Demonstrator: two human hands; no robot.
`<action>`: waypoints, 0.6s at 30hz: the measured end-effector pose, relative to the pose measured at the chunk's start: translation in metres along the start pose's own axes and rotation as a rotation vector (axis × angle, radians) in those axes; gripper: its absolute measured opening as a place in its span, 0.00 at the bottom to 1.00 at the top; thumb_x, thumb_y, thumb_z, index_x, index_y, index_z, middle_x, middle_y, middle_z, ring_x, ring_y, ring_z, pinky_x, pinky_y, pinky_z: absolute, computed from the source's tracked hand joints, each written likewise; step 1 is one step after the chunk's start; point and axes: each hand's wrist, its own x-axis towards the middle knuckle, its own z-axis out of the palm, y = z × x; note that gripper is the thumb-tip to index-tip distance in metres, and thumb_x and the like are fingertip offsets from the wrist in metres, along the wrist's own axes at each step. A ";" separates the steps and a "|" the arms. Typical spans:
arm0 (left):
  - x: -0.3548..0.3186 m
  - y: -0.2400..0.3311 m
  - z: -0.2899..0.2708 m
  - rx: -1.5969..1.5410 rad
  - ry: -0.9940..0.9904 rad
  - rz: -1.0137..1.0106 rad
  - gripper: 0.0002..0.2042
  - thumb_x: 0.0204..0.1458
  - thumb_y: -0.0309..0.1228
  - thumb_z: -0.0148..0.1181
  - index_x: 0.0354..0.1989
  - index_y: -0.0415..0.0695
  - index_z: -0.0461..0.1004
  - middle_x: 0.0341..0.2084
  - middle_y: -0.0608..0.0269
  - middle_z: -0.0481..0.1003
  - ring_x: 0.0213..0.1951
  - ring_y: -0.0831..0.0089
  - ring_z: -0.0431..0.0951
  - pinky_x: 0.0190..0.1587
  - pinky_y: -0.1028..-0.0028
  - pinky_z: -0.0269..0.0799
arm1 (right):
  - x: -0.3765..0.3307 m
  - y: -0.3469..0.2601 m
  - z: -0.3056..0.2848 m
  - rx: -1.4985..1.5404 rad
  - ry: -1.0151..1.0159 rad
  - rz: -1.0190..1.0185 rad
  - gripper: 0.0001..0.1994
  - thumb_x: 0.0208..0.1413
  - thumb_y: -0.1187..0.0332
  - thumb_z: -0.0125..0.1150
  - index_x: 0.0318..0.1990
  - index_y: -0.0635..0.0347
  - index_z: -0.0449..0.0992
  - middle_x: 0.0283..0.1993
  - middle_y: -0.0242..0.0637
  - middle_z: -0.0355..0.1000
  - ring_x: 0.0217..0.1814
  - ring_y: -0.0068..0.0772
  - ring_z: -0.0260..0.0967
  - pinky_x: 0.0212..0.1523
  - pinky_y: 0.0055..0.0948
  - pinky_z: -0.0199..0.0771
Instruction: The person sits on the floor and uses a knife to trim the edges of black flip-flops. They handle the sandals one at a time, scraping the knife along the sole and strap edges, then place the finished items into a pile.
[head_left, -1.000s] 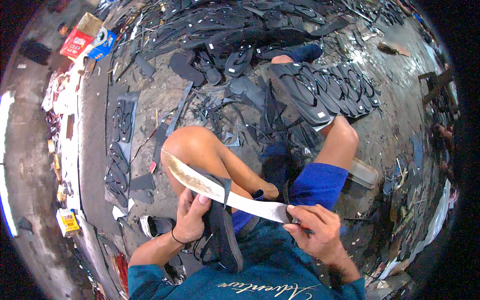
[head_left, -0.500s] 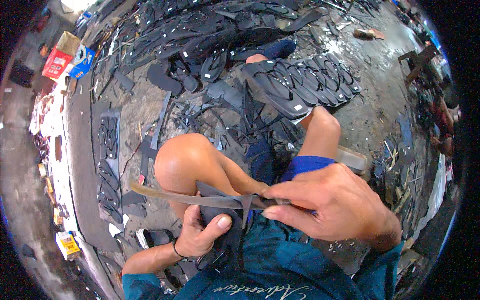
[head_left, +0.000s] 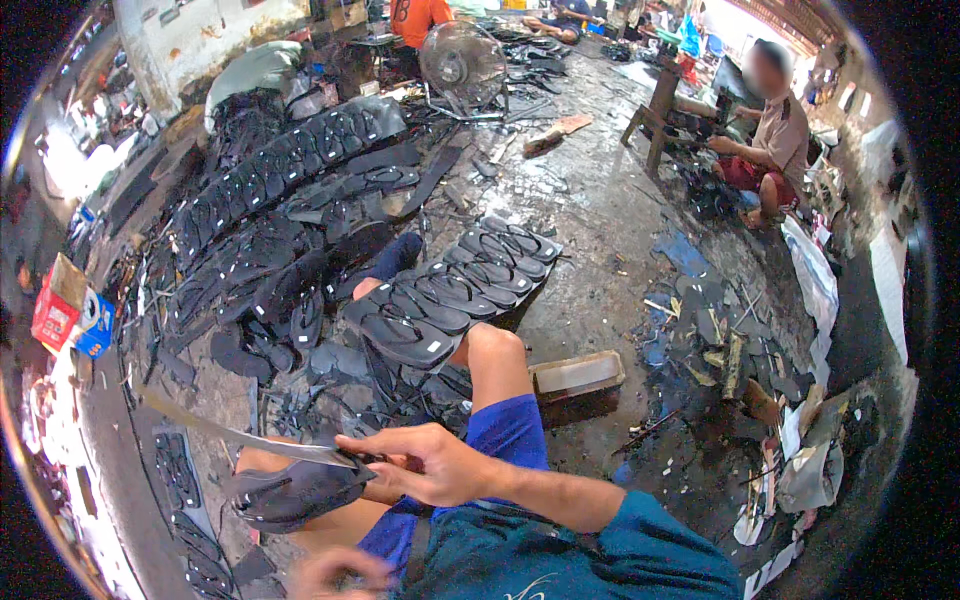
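My right hand [head_left: 425, 465] is closed around the handle of a long knife [head_left: 230, 432], whose blade runs out to the left. Just under the blade lies a black rubber sandal sole [head_left: 298, 492], resting over my bare left knee. My left hand [head_left: 335, 572] is a blur at the bottom edge, a little below the sole; its grip cannot be made out. My right knee [head_left: 495, 350] is raised above blue shorts.
A row of finished black sandals [head_left: 455, 290] lies in front of my knees, with bigger stacks [head_left: 280, 175] behind. A wooden block [head_left: 577, 375] sits right of my leg. A fan [head_left: 462, 60] stands at the back. Another person [head_left: 775, 135] sits far right. Scraps [head_left: 735, 350] litter the floor.
The view has tipped up toward the room. The knife and my right hand now sit lower left with the blade pointing left. My left hand has dropped away below the sole.
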 end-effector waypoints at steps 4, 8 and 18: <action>0.048 -0.059 0.052 -1.136 0.333 -0.016 0.26 0.57 0.51 0.52 0.52 0.40 0.68 0.43 0.58 0.75 0.44 0.67 0.76 0.47 0.68 0.73 | -0.036 0.012 0.013 -0.017 0.208 -0.041 0.22 0.58 0.70 0.58 0.60 0.50 0.69 0.31 0.35 0.72 0.25 0.22 0.65 0.27 0.24 0.68; 0.087 -0.047 0.062 -0.914 0.651 0.116 0.24 0.60 0.48 0.46 0.56 0.43 0.65 0.48 0.61 0.72 0.49 0.67 0.73 0.50 0.66 0.72 | -0.040 0.013 0.020 -0.279 0.280 -0.056 0.21 0.55 0.66 0.61 0.58 0.54 0.70 0.34 0.40 0.74 0.30 0.36 0.73 0.30 0.31 0.74; 0.076 -0.069 0.057 -1.469 0.670 -0.139 0.17 0.56 0.43 0.56 0.47 0.45 0.71 0.39 0.63 0.77 0.40 0.69 0.79 0.43 0.68 0.78 | -0.115 0.028 0.046 -0.585 0.409 0.147 0.13 0.48 0.68 0.68 0.42 0.62 0.78 0.36 0.41 0.77 0.30 0.38 0.75 0.29 0.30 0.75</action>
